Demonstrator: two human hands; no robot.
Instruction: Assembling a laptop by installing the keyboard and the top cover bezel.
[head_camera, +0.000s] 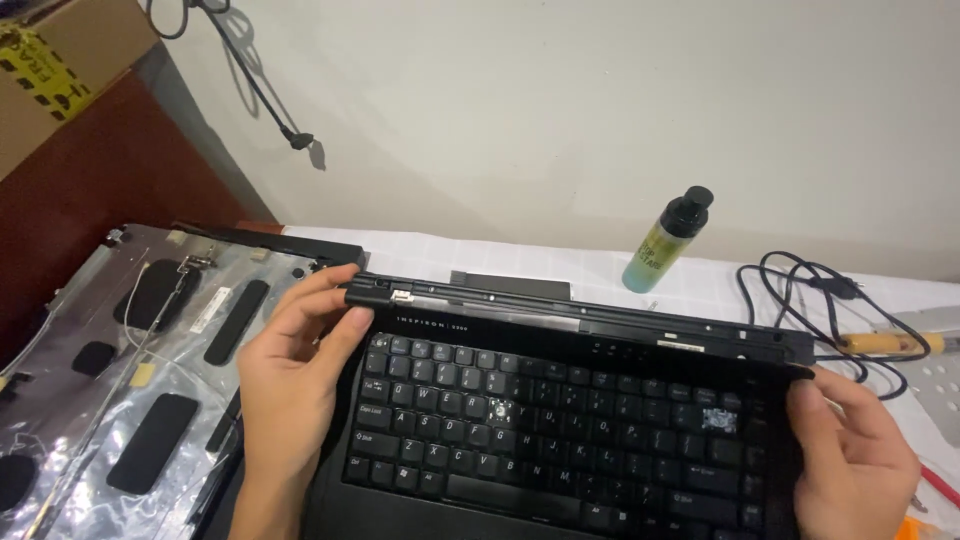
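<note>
Head view: left hand (290, 370), right hand (850, 455) seemingly pinching hinge cover strip (580, 315).

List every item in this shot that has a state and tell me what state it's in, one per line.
Laptop base: screen removed, keyboard in place.
Hinge cover strip: lifted at its left end.
Left hand: fingers pinching the strip's left end.
Right hand: gripping the laptop's right edge.
Display back cover: detached, lying flat, inside up.
Bottle: upright, capped.
Black cable: loose, tangled.
</note>
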